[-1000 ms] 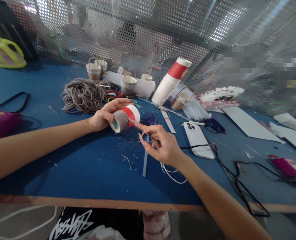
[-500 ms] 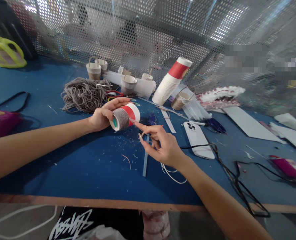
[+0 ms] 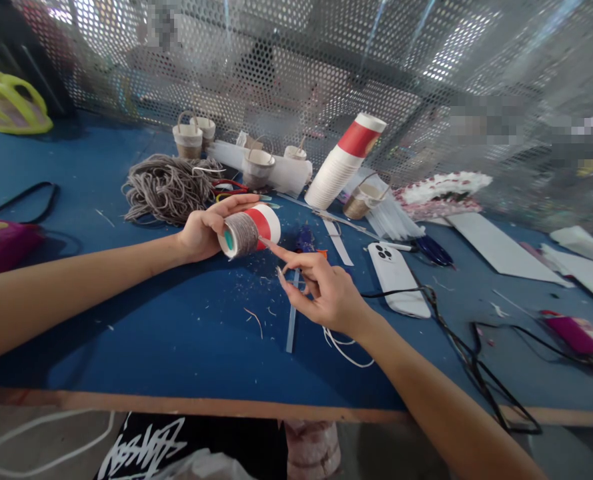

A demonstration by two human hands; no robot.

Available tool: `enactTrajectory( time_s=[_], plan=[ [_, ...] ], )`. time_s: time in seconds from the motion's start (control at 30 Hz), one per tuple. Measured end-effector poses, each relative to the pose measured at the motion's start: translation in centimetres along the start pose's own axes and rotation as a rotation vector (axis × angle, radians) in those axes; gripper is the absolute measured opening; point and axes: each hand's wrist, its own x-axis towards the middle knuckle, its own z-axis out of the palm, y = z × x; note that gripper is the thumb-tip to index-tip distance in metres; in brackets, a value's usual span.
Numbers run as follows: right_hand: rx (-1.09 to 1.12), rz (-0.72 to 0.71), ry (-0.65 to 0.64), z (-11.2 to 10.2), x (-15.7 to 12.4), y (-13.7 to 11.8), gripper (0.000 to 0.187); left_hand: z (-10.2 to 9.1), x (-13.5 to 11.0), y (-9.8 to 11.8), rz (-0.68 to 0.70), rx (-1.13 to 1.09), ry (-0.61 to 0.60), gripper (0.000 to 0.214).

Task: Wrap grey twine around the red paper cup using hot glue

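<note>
My left hand (image 3: pixel 203 230) grips a red-and-white paper cup (image 3: pixel 256 227) lying on its side just above the blue table (image 3: pixel 176 333). Grey yarn is wound round the cup's base end. My right hand (image 3: pixel 323 290) is at the cup's right, index finger stretched out with its tip on the yarn edge, the other fingers curled. I cannot make out any strand in those fingers. A loose pile of the same grey yarn (image 3: pixel 169 187) lies behind my left hand.
A tilted stack of paper cups (image 3: pixel 343 163) and several small yarn-wrapped cup baskets (image 3: pixel 189 140) stand at the back by a perforated metal screen. A white phone (image 3: pixel 396 277) with a black cable, a blue strip (image 3: pixel 291 317), scissors and paper scraps lie to the right.
The cup has turned slightly in my left hand and lifted a little. My right hand stays at the yarn edge, hardly moved.
</note>
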Motion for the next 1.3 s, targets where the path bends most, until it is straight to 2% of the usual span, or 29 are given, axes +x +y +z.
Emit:
enactTrajectory(
  time_s=[0.13, 0.33, 0.53, 0.67, 0.8, 1.03, 1.3],
  plan=[
    [-0.014, 0.006, -0.014, 0.0, 0.0, 0.1, 0.025, 0.0, -0.1, 0.2, -0.021, 0.008, -0.013, 0.079],
    [-0.032, -0.004, -0.024, 0.0, 0.0, -0.2, 0.023, 0.6, -0.3, 0.4, -0.036, -0.012, 0.033, 0.075],
    [0.083, 0.057, 0.057, 0.1, 0.0, -0.7, 0.020, 0.7, -0.3, 0.4, -0.051, -0.027, 0.038, 0.073],
    [0.158, 0.119, 0.064, 0.1, 0.0, -0.9, 0.019, 0.3, -0.2, 0.4, -0.055, -0.027, 0.011, 0.071],
    [0.159, 0.112, 0.066, 0.1, 0.0, -0.9, 0.020, 0.3, -0.2, 0.4, -0.053, -0.016, 0.004, 0.071],
    [0.155, 0.167, -0.016, 0.3, 0.1, -0.7, 0.020, 0.5, -0.3, 0.4, -0.047, 0.008, -0.012, 0.072],
    [0.186, 0.133, -0.019, 0.2, 0.2, -0.5, 0.019, 0.8, -0.3, 0.5, -0.068, -0.021, 0.079, 0.071]
  ],
)
